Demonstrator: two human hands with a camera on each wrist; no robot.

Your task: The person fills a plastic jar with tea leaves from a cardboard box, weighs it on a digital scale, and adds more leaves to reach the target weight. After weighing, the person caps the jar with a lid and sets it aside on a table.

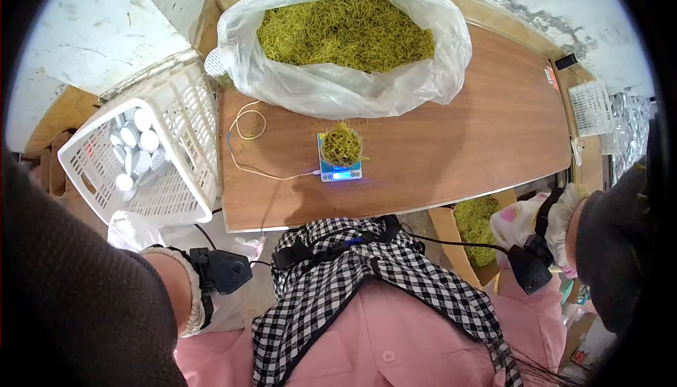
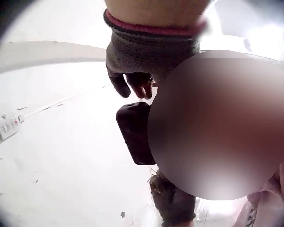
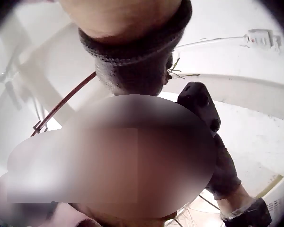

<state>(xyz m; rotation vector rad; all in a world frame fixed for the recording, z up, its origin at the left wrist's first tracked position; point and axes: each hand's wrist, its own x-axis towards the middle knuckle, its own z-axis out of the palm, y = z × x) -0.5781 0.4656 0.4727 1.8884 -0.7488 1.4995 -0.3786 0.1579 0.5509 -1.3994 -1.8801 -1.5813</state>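
Both hands, in dark knitted gloves, are raised beside the head camera, a small black box (image 2: 135, 132). In the left wrist view the left hand (image 2: 144, 59) has its fingers bent downward, tips close to one end of the box. The right hand (image 2: 174, 201) is near the box's other end, with bits of moss on its glove. A blurred patch hides part of both hands, and I cannot tell whether they grip the box. On the table, a clear cup of green moss (image 1: 342, 146) stands on a small lit scale (image 1: 341, 174).
A large plastic bag (image 1: 338, 94) full of moss stands at the table's back. Left of the table (image 1: 451, 147), a white basket (image 1: 185, 130) contains several round-ended containers (image 1: 141, 140). A pale cable (image 1: 243, 168) runs to the scale. More moss (image 1: 474, 228) sits in a carton below.
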